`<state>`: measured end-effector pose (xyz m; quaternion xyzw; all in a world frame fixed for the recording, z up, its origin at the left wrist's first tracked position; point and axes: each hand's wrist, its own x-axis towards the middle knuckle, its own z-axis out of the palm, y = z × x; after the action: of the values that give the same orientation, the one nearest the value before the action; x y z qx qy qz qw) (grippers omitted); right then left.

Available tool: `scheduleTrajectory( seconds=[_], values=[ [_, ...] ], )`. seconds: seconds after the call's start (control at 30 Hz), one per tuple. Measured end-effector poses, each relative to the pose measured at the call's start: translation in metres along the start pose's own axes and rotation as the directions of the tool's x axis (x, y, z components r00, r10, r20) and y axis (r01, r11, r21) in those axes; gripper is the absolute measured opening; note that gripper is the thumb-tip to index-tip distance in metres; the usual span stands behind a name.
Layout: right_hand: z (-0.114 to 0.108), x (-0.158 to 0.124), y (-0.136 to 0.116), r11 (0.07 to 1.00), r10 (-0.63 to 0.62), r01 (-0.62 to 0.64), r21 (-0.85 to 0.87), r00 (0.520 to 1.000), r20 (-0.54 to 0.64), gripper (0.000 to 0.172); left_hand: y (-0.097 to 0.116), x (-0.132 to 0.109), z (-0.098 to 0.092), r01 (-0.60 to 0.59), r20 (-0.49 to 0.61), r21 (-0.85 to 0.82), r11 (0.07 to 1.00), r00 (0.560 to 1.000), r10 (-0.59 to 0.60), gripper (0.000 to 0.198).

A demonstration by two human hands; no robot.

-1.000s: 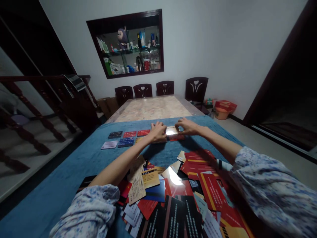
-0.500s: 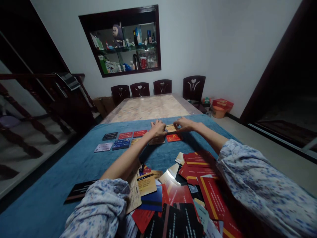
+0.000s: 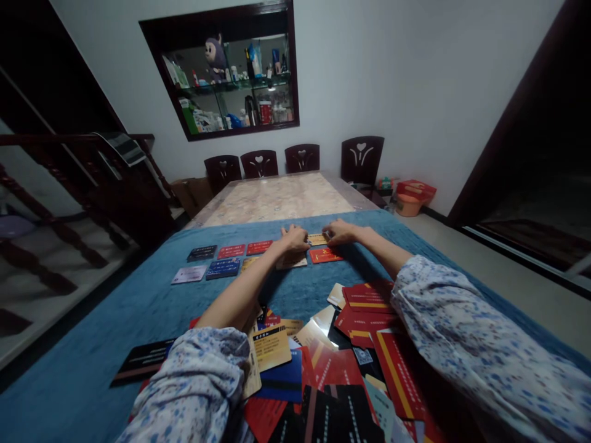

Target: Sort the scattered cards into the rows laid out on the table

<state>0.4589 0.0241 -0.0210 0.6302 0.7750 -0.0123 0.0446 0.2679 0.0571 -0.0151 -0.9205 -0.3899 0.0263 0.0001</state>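
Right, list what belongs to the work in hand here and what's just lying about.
In hand: left hand and right hand, both at the small gold card; red card beside it; rows of laid-out cards; loose heap of cards.
Lying about: dark wooden chairs, orange plastic basin, purple-grey plush toy.

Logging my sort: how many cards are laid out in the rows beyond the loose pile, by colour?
Red cards: 3
Gold or tan cards: 3
Black card: 1
Blue card: 1
Pale card: 1
Total: 9
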Motion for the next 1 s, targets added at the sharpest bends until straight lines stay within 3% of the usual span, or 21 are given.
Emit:
scheduleTrajectory(
  seconds=[0.1, 0.37, 0.63, 1.0],
  values=[
    [-0.004, 0.000, -0.005, 0.999, 0.036, -0.037, 0.016, 0.999, 0.025, 0.047, 0.002, 0.002, -0.001, 0.012, 0.021, 0.006, 1.000, 1.000, -0.012, 0.027],
    [-0.010, 0.003, -0.019, 0.997, 0.073, -0.073, 0.004, 0.996, 0.055, 0.035, 0.005, 0.006, -0.003, 0.048, 0.061, 0.024, 0.999, 0.997, -0.049, 0.037],
    [-0.013, 0.004, -0.020, 0.993, 0.116, -0.119, 0.018, 0.986, 0.122, 0.037, 0.011, 0.003, -0.008, 0.078, 0.080, 0.024, 0.997, 0.994, -0.079, 0.035],
    [-0.008, 0.004, -0.016, 0.989, 0.133, -0.139, 0.042, 0.984, 0.119, 0.043, 0.020, -0.001, -0.006, 0.123, 0.053, -0.022, 0.992, 0.991, -0.122, 0.038]
  ],
)
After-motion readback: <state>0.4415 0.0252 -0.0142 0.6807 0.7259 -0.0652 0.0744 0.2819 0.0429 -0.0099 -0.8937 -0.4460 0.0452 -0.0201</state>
